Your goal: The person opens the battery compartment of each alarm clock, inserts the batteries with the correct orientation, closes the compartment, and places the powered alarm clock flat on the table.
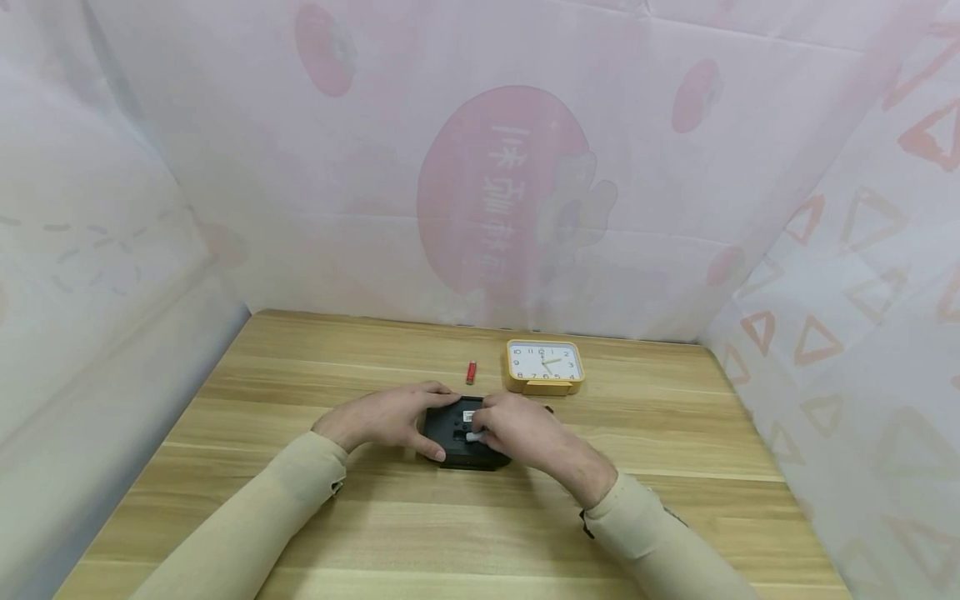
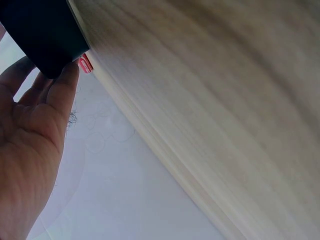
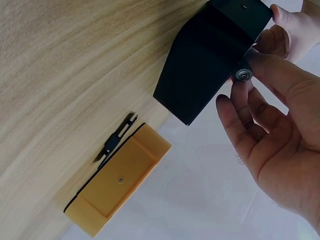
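A black clock [image 1: 446,425] lies face down on the table, its back with a small white label and an uncovered battery slot facing up. My left hand [image 1: 390,417] grips its left side, thumb at the near edge and fingers at the far edge. Over the slot, my right hand [image 1: 521,429] pinches a pale battery [image 1: 474,437] between thumb and fingers. In the right wrist view the battery's flat metal end [image 3: 243,75] shows beside the black case [image 3: 200,70]. A red battery [image 1: 471,372] lies on the table beyond the clock.
A yellow clock [image 1: 545,367] with a white face lies at the back, right of the red battery. A thin black cover [image 3: 117,140] lies beside it on the wooden table [image 1: 360,533]. Printed cloth walls [image 1: 337,208] enclose the table's back and sides.
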`<control>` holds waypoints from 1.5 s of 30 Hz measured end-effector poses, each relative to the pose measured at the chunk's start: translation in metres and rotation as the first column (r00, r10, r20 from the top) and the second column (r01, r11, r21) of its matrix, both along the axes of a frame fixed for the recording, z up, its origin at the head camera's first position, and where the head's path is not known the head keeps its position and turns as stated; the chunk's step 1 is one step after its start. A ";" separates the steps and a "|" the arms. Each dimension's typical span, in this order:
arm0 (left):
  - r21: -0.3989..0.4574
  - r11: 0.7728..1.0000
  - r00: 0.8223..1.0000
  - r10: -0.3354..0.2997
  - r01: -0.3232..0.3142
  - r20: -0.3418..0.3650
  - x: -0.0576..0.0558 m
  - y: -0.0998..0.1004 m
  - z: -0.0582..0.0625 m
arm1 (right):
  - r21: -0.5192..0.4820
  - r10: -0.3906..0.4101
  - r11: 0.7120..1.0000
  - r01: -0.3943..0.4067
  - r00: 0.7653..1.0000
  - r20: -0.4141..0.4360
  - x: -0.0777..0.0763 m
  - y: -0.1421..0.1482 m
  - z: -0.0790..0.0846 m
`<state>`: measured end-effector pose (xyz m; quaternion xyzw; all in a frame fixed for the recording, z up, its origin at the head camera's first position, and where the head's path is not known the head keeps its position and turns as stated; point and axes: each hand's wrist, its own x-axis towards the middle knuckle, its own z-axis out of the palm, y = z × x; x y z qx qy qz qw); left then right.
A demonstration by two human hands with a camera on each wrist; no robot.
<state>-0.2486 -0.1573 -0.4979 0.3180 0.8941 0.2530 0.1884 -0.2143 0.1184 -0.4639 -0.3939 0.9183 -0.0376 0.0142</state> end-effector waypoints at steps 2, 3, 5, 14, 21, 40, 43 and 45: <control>0.001 1.000 1.000 0.000 0.000 0.002 0.000 0.000 0.000 | -0.004 0.003 1.000 -0.003 1.000 -0.004 0.000 0.000 0.000; 0.001 1.000 1.000 0.000 0.000 0.003 0.000 0.000 0.001 | -0.006 0.005 1.000 -0.005 1.000 -0.005 0.001 0.000 0.000; 0.002 1.000 1.000 -0.001 0.001 0.003 0.000 0.000 0.001 | -0.010 0.008 1.000 -0.008 1.000 -0.002 0.001 -0.001 0.000; 0.001 1.000 1.000 0.002 -0.002 0.007 0.001 0.000 0.001 | -0.002 0.014 1.000 -0.014 1.000 0.015 0.000 -0.002 -0.001; -0.001 1.000 1.000 0.004 -0.004 0.013 0.001 0.000 0.000 | -0.001 0.036 0.999 -0.036 0.999 -0.009 -0.001 -0.009 -0.001; 0.016 1.000 1.000 -0.021 0.021 -0.010 0.000 0.000 0.000 | -0.044 -0.001 0.999 0.003 0.999 0.032 -0.004 -0.018 -0.012; 0.015 1.000 1.000 -0.016 0.016 -0.013 0.000 0.000 0.000 | -0.054 -0.012 0.998 0.016 0.998 0.065 -0.006 -0.014 -0.010; 0.018 1.000 1.000 -0.016 0.016 -0.011 0.000 0.000 0.000 | -0.059 -0.027 0.998 0.032 0.996 0.083 -0.008 -0.012 -0.009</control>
